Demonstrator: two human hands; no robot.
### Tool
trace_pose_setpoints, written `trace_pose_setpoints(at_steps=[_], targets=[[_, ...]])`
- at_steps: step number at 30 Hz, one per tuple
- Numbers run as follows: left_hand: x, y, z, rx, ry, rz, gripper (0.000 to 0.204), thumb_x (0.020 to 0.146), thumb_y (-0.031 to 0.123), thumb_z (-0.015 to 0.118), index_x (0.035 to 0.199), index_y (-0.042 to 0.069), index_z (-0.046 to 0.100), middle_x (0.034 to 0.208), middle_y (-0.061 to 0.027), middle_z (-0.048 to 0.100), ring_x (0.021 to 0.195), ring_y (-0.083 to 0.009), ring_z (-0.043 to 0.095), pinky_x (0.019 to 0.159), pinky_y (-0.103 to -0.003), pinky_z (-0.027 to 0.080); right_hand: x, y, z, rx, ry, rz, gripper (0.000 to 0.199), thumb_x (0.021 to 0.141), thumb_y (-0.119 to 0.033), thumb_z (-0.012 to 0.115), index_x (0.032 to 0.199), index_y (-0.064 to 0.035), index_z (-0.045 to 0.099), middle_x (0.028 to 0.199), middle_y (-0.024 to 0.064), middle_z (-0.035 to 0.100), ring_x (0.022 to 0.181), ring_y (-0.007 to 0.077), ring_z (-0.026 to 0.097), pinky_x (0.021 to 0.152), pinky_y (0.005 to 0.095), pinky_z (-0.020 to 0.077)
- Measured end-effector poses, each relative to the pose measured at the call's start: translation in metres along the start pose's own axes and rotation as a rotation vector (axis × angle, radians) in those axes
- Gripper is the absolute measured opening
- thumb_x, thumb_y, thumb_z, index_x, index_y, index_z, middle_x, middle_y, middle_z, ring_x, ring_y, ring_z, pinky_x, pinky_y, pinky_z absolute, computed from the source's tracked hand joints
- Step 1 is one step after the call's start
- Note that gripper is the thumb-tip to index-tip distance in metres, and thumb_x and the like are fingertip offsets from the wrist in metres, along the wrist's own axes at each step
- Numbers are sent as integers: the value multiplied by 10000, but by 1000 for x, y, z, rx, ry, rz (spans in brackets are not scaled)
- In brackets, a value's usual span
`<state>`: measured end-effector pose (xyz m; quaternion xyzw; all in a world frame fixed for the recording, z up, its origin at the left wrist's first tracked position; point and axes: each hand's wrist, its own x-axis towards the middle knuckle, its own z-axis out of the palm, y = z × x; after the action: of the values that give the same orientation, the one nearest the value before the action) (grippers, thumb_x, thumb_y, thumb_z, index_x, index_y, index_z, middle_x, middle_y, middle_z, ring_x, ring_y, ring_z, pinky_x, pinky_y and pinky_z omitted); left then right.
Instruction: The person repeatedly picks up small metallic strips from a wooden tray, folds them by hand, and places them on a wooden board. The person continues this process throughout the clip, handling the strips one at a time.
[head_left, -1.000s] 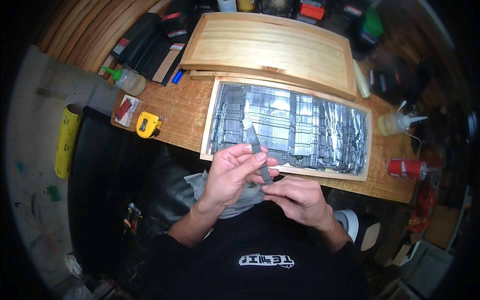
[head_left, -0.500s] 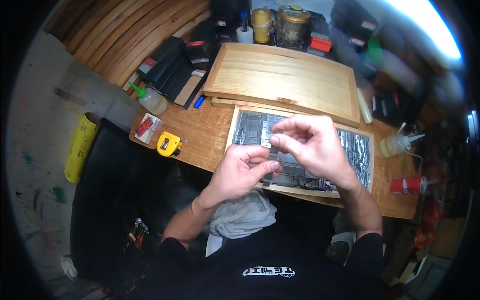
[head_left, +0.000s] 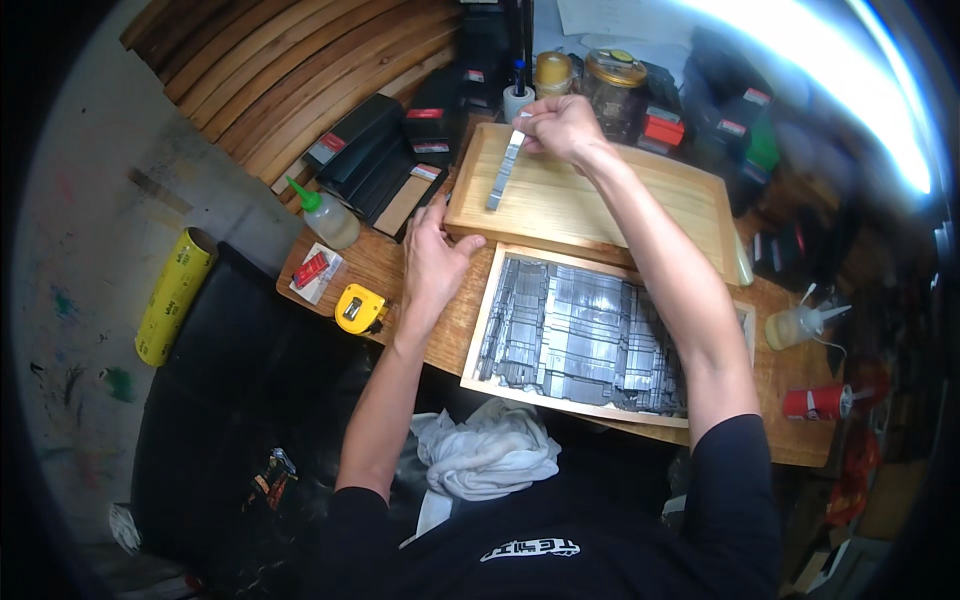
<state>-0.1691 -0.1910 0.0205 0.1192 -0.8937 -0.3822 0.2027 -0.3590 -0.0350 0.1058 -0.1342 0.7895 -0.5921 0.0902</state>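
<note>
My right hand (head_left: pixel 565 130) has its grip pinched on the far end of a grey strip (head_left: pixel 507 170), which slants over the left part of the wooden tray (head_left: pixel 630 200); whether its lower end touches, I cannot tell. My left hand (head_left: pixel 436 262) is spread, thumb and fingers parted, at the tray's near-left corner. Nearer me than the tray, a shallow frame (head_left: pixel 570 403) packed with grey strips (head_left: pixel 590 320) sits on the desk (head_left: pixel 785 400). Left of the tray lies a yellow tape measure (head_left: pixel 358 308).

Slim grey strip (head_left: pixel 507 174), slanted, over a pale wooden tray (head_left: pixel 560 205)
</note>
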Motion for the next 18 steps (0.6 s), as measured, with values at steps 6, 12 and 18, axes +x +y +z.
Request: trace_pose_setpoints(at_steps=[6,12,18], targets=[[-8,1,0,-120,25,64,659,827,76,879,1412,-33,596,1232,-192,703,1011,-237,697,883,-356,574,26,23,39,29,-181,136,220,904,-62,828,1068,64,752,857,115,758,645,143,712,591,271,642],[-5,-15,-5,81,-36,352,460,896,116,818,1327,25,687,1167,-177,629,1054,-300,631,920,-395,540,29,33,55,68,-167,186,202,893,-57,840,1008,78,743,855,111,743,634,155,709,571,290,646],[4,-5,-16,163,-173,397,393,955,169,752,1314,19,698,1175,-220,567,1121,-378,561,998,-448,483,31,44,58,-42,-205,168,234,913,-105,827,1021,91,761,946,161,776,760,228,755,669,347,653]])
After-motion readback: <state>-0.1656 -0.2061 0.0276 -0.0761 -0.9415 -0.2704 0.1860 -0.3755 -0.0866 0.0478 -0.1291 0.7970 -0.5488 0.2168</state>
